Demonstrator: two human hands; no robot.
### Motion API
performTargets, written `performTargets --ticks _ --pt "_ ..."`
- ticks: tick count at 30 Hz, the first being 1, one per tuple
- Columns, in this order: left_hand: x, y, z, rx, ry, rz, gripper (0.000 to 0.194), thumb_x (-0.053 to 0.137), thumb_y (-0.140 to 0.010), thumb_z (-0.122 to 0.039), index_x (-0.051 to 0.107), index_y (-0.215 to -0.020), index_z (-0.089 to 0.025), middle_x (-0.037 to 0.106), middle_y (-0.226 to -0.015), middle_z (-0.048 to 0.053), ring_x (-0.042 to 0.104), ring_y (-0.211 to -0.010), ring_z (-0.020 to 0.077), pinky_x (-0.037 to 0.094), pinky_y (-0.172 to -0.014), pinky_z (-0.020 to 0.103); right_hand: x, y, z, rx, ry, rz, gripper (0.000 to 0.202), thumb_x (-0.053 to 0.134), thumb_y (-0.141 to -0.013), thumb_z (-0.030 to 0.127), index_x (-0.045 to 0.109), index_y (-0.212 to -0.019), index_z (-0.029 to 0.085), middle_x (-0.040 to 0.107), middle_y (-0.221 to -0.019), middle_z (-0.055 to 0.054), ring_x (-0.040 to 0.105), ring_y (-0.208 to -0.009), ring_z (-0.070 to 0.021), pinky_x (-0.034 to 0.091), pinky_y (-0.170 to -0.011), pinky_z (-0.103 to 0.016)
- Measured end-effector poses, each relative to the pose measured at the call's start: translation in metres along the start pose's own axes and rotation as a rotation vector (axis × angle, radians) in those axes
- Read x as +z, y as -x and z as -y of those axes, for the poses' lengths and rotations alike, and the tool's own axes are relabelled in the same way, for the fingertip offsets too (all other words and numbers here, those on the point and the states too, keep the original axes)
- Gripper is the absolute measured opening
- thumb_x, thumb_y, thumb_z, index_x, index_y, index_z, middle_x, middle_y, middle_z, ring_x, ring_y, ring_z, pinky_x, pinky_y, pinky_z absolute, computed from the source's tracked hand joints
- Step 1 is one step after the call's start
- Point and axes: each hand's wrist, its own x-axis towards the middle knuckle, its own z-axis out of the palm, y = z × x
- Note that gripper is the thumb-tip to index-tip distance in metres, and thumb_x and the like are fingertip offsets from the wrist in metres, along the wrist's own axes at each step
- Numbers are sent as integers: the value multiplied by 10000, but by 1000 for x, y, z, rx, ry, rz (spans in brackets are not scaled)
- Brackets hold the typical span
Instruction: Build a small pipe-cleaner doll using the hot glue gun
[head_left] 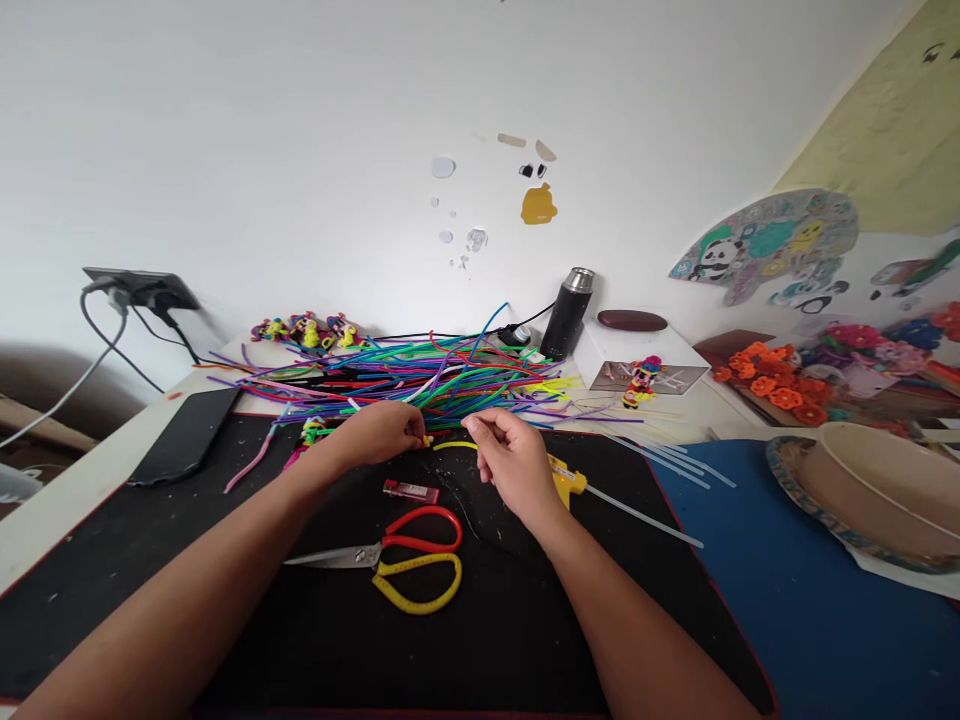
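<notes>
My left hand [386, 432] is closed in a pinch on a small yellow piece [427, 441], mostly hidden by the fingers. Facing it, my right hand [514, 460] has thumb and fingertips pressed together; what they hold is too small to make out. A yellow pipe cleaner [454, 445] lies between the hands, one end passing behind my right fingers; I cannot tell whether they grip it. Beside my right hand is a yellow glue gun [568, 482], a glue stick [645, 516] jutting from its back. Nearer me are a red lighter [411, 491] and scissors [375, 556] with red and yellow handles.
Many coloured pipe cleaners [405, 375] are heaped behind my hands. Small figures [306, 330] stand back left, another [642, 382] by a white box [637, 350]. A black flask [568, 315] stands near the wall. A phone [184, 437] lies left, a bowl [885, 490] right.
</notes>
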Motion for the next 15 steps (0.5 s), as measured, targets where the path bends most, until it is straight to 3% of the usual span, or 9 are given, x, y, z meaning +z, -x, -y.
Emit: performTargets --ticks 6,9,12,15 --pt "-7 3 -2 0 -15 -37 146 654 -804 -288 780 -865 -248 812 -856 38 725 -791 262 425 -634 302 -2 0 3 5 -13 -10 338 669 -931 524 711 -929 188 557 -549 50 501 -412 -104 385 -419 -217" --pt "-11 5 -9 25 -23 -139 197 618 -876 -328 787 -937 -247 811 -950 54 722 -850 272 445 -686 313 -7 -3 5 -3 -38 -49 335 677 -922 519 712 -933 186 549 -540 53 490 -411 -104 372 -408 -217" --pt "-9 6 -19 108 -23 -224 230 603 -930 -350 783 -1015 -235 797 -1001 64 714 -870 266 473 -737 320 -11 -7 6 -13 -89 -107 342 678 -916 525 706 -941 185 537 -527 59 482 -413 -108 371 -408 -219" --pt "2 7 -28 219 -110 -207 210 605 -957 -324 776 -1006 -213 779 -1000 84 698 -920 278 488 -777 339 -13 -9 5 -13 -119 -122 349 683 -912 531 695 -928 183 523 -514 67 472 -406 -106 375 -409 -221"
